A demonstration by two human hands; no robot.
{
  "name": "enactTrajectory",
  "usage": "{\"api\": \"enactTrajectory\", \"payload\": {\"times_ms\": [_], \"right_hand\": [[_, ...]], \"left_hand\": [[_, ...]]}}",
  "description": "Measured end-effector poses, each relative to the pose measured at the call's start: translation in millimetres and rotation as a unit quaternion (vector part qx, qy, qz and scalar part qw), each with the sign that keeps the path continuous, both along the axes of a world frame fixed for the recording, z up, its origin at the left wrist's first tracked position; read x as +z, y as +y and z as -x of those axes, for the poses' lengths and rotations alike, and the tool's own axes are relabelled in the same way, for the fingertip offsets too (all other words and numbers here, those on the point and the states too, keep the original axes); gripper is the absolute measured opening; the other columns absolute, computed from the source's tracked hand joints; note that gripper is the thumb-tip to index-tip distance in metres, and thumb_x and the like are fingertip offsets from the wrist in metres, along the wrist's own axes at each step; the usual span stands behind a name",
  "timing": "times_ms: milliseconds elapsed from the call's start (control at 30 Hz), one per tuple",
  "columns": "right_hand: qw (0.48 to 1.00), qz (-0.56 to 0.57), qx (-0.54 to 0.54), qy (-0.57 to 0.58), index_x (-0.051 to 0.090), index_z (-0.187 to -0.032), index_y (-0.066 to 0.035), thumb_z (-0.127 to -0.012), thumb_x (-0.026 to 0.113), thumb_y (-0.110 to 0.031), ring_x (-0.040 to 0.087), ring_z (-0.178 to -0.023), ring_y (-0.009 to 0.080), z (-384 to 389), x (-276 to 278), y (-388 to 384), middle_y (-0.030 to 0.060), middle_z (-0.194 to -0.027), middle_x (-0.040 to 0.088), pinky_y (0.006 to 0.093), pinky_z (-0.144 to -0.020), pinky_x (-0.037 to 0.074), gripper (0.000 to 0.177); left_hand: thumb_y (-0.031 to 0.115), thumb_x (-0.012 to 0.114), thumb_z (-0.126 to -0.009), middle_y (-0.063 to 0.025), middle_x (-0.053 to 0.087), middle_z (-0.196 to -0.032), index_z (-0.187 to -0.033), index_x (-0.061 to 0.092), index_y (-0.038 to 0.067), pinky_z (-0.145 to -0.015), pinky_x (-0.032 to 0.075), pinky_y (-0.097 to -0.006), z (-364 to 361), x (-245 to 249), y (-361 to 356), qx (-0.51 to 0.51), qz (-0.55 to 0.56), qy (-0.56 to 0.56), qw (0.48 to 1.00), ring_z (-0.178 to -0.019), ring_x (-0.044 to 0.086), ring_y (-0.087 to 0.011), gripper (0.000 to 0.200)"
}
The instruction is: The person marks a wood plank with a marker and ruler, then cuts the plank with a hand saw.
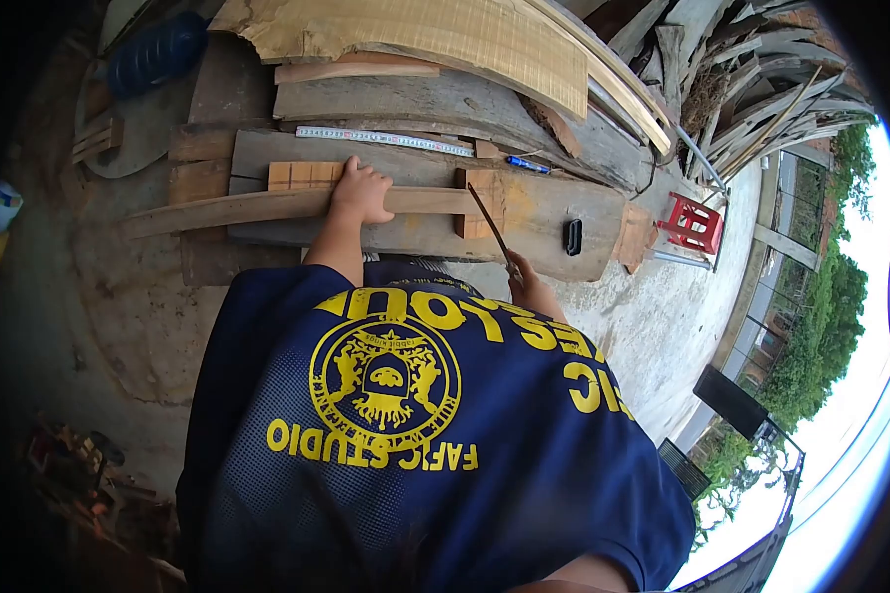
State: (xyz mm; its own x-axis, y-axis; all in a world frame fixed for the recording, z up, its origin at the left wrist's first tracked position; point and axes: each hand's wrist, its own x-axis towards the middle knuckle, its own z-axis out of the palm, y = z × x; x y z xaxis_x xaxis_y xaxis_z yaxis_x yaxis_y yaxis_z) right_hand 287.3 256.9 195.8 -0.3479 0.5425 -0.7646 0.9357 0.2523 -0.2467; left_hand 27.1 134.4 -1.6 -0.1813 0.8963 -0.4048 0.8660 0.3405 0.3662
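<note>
A long curved wooden strip lies along the weathered plank bench. My left hand is closed over the strip and presses it down, close to a pencil-marked wooden block. The strip's right end rests on another small wood block. My right hand, partly hidden by the shirt, grips a thin dark saw. Its blade, seen nearly edge-on, slants across the block at the strip's end. Beyond the strip lie a white measuring tape and a blue pen.
Wide boards are stacked on the bench's far side. A black oblong object sits toward its right end. Past that end stands a red plastic stool. A blue jug is at upper left, and scrap wood is piled at upper right.
</note>
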Motion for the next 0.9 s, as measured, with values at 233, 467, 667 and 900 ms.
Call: {"api": "enactTrajectory", "payload": {"times_ms": [233, 467, 667, 900], "right_hand": [[0.999, -0.019, -0.031, -0.003, 0.037, -0.135, -0.026, -0.091, 0.047, -0.013, 0.055, -0.102, 0.0423, -7, -12, -3, 0.0235, -0.107, 0.06, 0.0465, -0.082, 0.046, 0.047], [0.999, -0.019, -0.032, 0.025, 0.038, -0.135, -0.023, -0.09, 0.049, -0.011, 0.054, -0.105, 0.0415, -17, -22, -6, 0.023, -0.111, 0.059, 0.045, -0.084, 0.046, 0.047], [1.0, -0.013, -0.027, -0.001, 0.038, -0.135, -0.024, -0.09, 0.048, -0.011, 0.054, -0.105, 0.0416, -8, -15, -5, 0.0243, -0.107, 0.06, 0.0457, -0.084, 0.046, 0.048], [0.999, -0.025, -0.012, 0.027, 0.038, -0.135, -0.023, -0.09, 0.048, -0.01, 0.055, -0.101, 0.0435, -13, -18, -5, 0.0255, -0.103, 0.061, 0.0471, -0.082, 0.046, 0.048]], "left_hand": [[0.044, 0.067, -0.06, -0.0065, 0.066, -0.095, -0.094, 0.065, 0.012, -0.1, 0.023, -0.0437, -2, 0, 0, -0.005, -0.007, 0.013, 1.0, -0.099, 0.057, -0.0212, 0.047], [0.045, 0.067, -0.06, -0.0064, 0.066, -0.096, -0.096, 0.065, 0.012, -0.101, 0.022, -0.0441, -2, -1, 1, -0.004, -0.002, 0.013, 1.0, -0.1, 0.056, -0.0217, 0.049], [0.045, 0.067, -0.06, -0.0065, 0.066, -0.096, -0.096, 0.065, 0.012, -0.101, 0.022, -0.0441, -2, 0, 2, -0.005, 0.01, 0.014, 1.0, -0.1, 0.057, -0.0215, 0.048], [0.044, 0.067, -0.06, -0.0063, 0.066, -0.095, -0.095, 0.065, 0.012, -0.1, 0.022, -0.0442, -2, -1, 1, -0.004, -0.002, 0.02, 1.0, -0.1, 0.057, -0.0211, 0.047]]}}
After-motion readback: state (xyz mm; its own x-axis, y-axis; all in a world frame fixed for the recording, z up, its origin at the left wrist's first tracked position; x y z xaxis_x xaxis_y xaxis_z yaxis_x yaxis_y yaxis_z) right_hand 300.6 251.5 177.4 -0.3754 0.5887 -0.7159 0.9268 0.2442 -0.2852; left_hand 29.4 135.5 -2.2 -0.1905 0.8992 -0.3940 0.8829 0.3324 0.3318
